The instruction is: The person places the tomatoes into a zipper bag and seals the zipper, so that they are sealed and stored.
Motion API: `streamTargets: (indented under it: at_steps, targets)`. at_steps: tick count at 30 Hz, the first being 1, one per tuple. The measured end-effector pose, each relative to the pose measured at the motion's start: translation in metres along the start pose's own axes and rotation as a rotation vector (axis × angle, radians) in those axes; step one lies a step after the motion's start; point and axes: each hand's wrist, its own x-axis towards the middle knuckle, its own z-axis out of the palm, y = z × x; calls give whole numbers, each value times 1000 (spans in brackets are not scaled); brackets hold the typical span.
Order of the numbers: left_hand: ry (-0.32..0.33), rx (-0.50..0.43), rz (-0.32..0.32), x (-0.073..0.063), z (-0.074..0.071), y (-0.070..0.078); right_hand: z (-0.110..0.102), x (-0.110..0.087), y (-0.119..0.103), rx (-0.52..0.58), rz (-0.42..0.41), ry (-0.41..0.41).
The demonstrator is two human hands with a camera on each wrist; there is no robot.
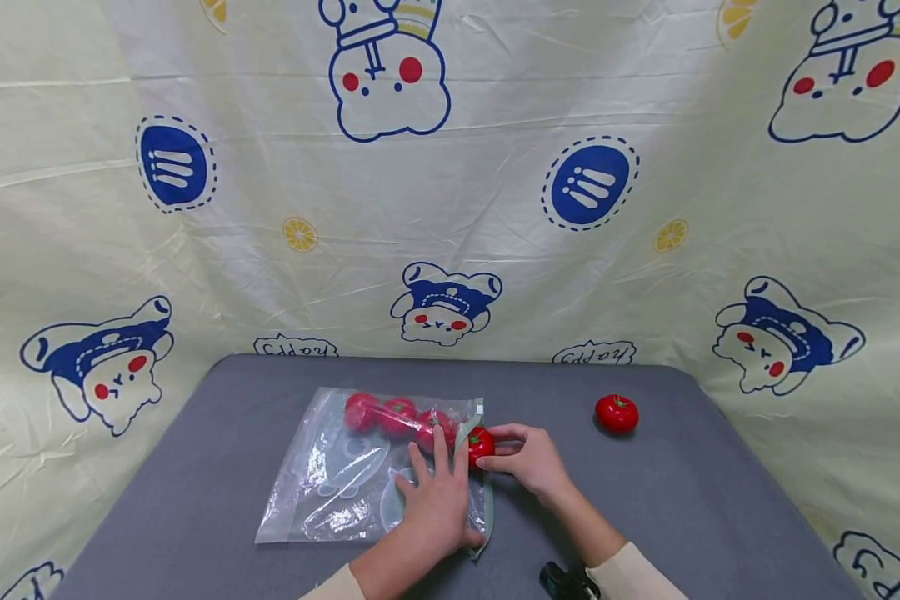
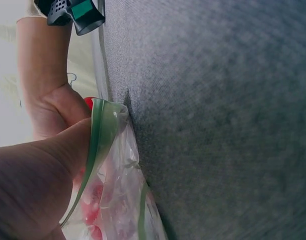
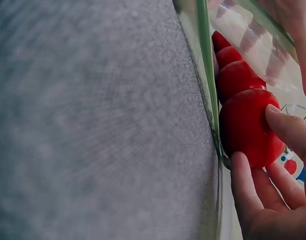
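Observation:
A clear zip bag [image 1: 330, 508] with a green-edged mouth lies flat, its mouth facing right. Inside, along its far side, are three red tomatoes [image 1: 397, 417]. My left hand [image 1: 438, 504] lies over the bag near the mouth, fingers spread across the upper film and thumb by the zip edge. At the mouth, my right hand [image 1: 532, 458] holds another tomato [image 3: 248, 127] between thumb and fingers. This tomato sits partly within the opening, in line behind the others. In the left wrist view, the green zip strip [image 2: 95, 135] stands raised, with the left hand beside it.
One more tomato [image 1: 617, 414] rests on the grey table [image 1: 667, 500] at the far right. A black device [image 1: 566, 581] is by the right sleeve. Behind the table hangs a pale sheet [image 1: 495, 200] printed with cartoon figures.

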Motion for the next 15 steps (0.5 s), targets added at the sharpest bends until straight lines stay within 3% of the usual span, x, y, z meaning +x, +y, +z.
streamTargets:
  at_steps: [7,15]
  targets:
    - [-7,0,2,-1,-1,1,4,4,-1,-22,-9,1]
    - [-9,-6,13,0,-1,0,8,11,1,37,-21,-4]
